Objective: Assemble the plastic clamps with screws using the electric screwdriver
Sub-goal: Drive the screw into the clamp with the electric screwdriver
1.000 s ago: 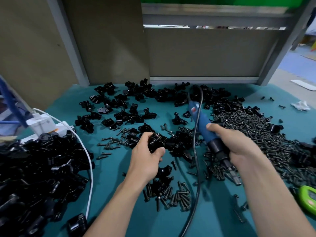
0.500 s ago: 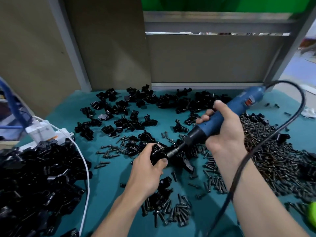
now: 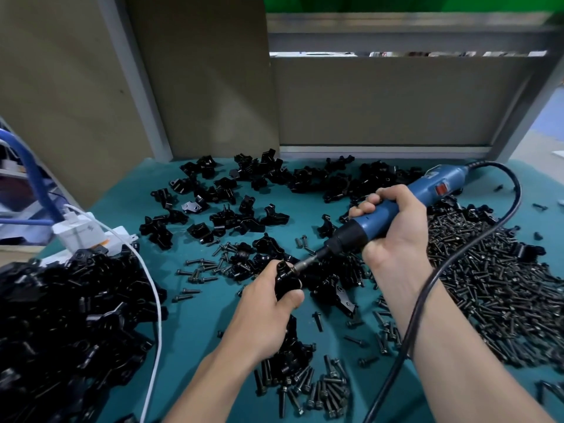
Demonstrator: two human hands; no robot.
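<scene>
A teal work mat (image 3: 213,312) covers the bench, backed by tan panels. The left hand (image 3: 268,312) grips a black plastic clamp (image 3: 285,280) above the mat's centre. The right hand (image 3: 393,236) is wrapped around the blue electric screwdriver (image 3: 406,206), its bit tip meeting the clamp. Loose clamps lie beyond; a screw pile (image 3: 494,285) lies at right, an assembled-clamp heap (image 3: 61,325) at left.

An assembly workshop bench: teal mat (image 3: 195,319) heaped with black clamps (image 3: 61,315), loose screws (image 3: 503,285), a corded screwdriver (image 3: 427,186).
</scene>
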